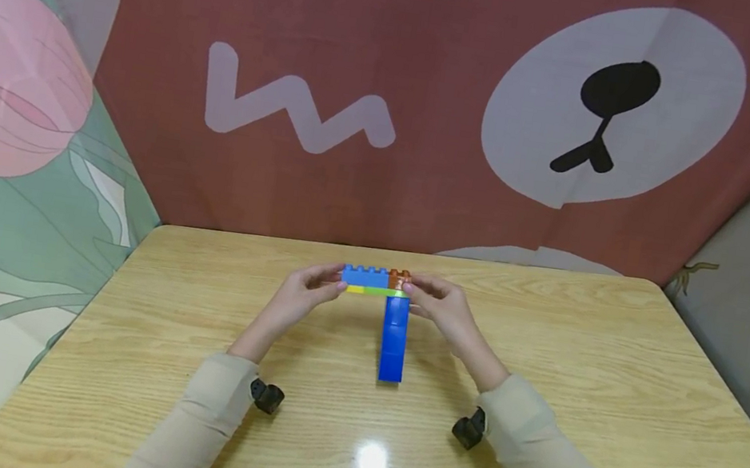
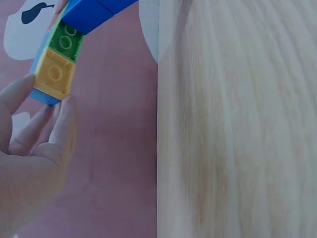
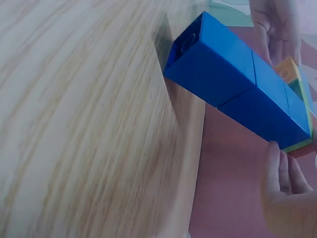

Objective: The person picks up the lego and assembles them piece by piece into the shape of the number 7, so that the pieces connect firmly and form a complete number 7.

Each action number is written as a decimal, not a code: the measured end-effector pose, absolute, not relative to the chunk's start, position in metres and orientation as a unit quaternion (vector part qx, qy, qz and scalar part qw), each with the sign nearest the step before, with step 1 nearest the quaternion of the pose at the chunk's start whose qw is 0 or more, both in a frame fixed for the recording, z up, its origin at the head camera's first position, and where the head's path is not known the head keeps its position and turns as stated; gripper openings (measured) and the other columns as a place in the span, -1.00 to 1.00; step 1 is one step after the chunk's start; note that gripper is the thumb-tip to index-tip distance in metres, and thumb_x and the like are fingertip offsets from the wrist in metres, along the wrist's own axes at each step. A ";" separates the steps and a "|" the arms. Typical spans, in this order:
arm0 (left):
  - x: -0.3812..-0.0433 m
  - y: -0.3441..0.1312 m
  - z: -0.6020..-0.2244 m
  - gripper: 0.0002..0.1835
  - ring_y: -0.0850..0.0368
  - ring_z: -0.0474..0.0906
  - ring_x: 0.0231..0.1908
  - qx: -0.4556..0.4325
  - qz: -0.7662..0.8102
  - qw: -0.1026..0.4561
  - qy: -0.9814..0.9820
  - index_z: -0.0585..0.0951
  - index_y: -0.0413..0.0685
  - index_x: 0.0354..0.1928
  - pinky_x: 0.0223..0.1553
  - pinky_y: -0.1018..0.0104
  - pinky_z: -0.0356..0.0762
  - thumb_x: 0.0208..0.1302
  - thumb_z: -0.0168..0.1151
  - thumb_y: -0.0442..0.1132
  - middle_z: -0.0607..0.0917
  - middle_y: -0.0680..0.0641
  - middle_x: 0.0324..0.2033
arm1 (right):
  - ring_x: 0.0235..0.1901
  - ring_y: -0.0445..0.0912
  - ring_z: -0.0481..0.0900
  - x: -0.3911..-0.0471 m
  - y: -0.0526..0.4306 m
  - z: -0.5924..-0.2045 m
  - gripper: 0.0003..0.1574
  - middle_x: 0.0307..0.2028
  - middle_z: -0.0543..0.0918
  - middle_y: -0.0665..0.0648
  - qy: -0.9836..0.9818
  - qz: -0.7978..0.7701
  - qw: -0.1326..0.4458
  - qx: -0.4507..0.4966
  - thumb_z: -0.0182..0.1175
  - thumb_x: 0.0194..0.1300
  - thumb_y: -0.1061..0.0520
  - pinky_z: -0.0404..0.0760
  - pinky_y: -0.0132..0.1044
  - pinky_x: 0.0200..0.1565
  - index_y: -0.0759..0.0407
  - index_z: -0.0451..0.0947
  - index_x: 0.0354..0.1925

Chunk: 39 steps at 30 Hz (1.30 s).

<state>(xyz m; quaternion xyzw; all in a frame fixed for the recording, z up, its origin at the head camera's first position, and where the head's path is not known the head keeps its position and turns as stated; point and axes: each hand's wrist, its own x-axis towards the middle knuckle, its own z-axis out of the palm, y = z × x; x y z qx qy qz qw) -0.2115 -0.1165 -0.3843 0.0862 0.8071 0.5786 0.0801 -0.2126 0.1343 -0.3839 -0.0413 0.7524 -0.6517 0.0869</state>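
Both hands hold one build of toy building bricks above the wooden table. A light blue brick [image 1: 365, 276] and a brown brick [image 1: 399, 275] sit side by side along its top, studs up. Beneath them runs a thin layer of a green brick [image 2: 66, 42] and a yellow brick [image 2: 52, 73]. A column of stacked dark blue bricks [image 1: 393, 342] hangs under the right end; its hollow bottom shows in the right wrist view. My left hand [image 1: 299, 295] pinches the left end between thumb and fingers. My right hand [image 1: 448, 315] grips the right end by the brown brick.
The light wooden table [image 1: 584, 395] stretches out on both sides, its far edge just behind the hands. A printed cloth [image 1: 431, 153] with a bear face hangs behind it. Small black cameras [image 1: 267, 396] sit at both sleeve cuffs.
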 end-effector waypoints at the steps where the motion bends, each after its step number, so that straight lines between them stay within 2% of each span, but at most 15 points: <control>1: -0.211 -0.116 -0.385 -0.47 -0.03 0.49 0.17 0.083 0.582 0.083 0.805 0.41 0.03 0.32 0.22 0.07 0.48 0.34 0.17 -0.06 0.55 -0.15 0.17 | -0.04 -0.14 0.61 -0.213 0.135 -0.385 -0.37 0.17 0.48 0.36 0.750 -0.654 0.094 -0.041 0.15 0.37 0.03 0.61 -0.13 0.12 0.35 0.35 0.27; 4: -0.212 -0.115 -0.387 -0.47 -0.04 0.51 0.13 0.081 0.588 0.086 0.800 0.40 -0.04 0.32 0.19 0.10 0.51 0.35 0.17 -0.09 0.54 -0.20 0.16 | 0.05 -0.01 0.59 -0.214 0.136 -0.386 -0.35 0.24 0.41 0.39 0.744 -0.657 0.113 -0.036 0.11 0.39 0.02 0.59 -0.14 0.14 0.36 0.30 0.30; 8: -0.211 -0.114 -0.389 -0.47 -0.11 0.52 0.12 0.074 0.599 0.095 0.792 0.38 -0.12 0.33 0.19 0.10 0.52 0.36 0.14 -0.15 0.54 -0.25 0.14 | 0.21 0.18 0.47 -0.215 0.136 -0.389 -0.33 0.32 0.34 0.38 0.742 -0.656 0.133 -0.028 0.06 0.43 0.01 0.50 -0.03 0.23 0.34 0.23 0.35; 12: -0.211 -0.113 -0.391 -0.47 -0.19 0.48 0.18 0.054 0.619 0.115 0.775 0.36 -0.16 0.34 0.22 0.08 0.49 0.37 0.12 -0.18 0.51 -0.28 0.16 | 0.28 0.24 0.38 -0.216 0.135 -0.392 -0.34 0.36 0.28 0.39 0.739 -0.656 0.152 -0.024 0.01 0.46 0.05 0.41 0.05 0.29 0.37 0.18 0.37; 18: -0.214 -0.111 -0.398 -0.45 -0.17 0.46 0.22 0.025 0.632 0.131 0.764 0.32 -0.23 0.35 0.23 0.13 0.48 0.38 0.11 -0.20 0.44 -0.30 0.25 | 0.28 0.24 0.38 -0.217 0.134 -0.398 -0.35 0.35 0.27 0.43 0.742 -0.647 0.172 -0.027 -0.05 0.48 0.12 0.41 0.03 0.29 0.41 0.12 0.39; 26: -0.216 -0.110 -0.403 -0.50 -0.16 0.49 0.20 0.010 0.624 0.138 0.769 0.36 -0.28 0.31 0.20 0.17 0.51 0.39 0.08 -0.24 0.45 -0.33 0.25 | 0.10 0.12 0.57 -0.215 0.133 -0.406 -0.38 0.29 0.31 0.51 0.736 -0.654 0.172 -0.034 -0.06 0.44 0.23 0.48 0.01 0.24 0.52 0.13 0.35; 32: -0.216 -0.110 -0.406 -0.53 -0.17 0.52 0.15 -0.006 0.611 0.148 0.778 0.37 -0.30 0.31 0.16 0.15 0.55 0.43 0.02 -0.24 0.46 -0.34 0.23 | 0.18 0.23 0.49 -0.213 0.129 -0.409 -0.38 0.27 0.33 0.53 0.745 -0.641 0.184 -0.021 -0.12 0.44 0.22 0.52 -0.07 0.21 0.52 0.12 0.35; 39: -0.219 -0.110 -0.410 -0.55 -0.14 0.56 0.10 -0.039 0.597 0.170 0.783 0.35 -0.27 0.32 0.08 0.21 0.61 0.51 -0.14 -0.21 0.50 -0.35 0.18 | 0.24 0.23 0.43 -0.214 0.125 -0.412 -0.40 0.30 0.31 0.48 0.758 -0.620 0.202 0.000 -0.19 0.44 0.26 0.53 -0.09 0.21 0.46 0.12 0.37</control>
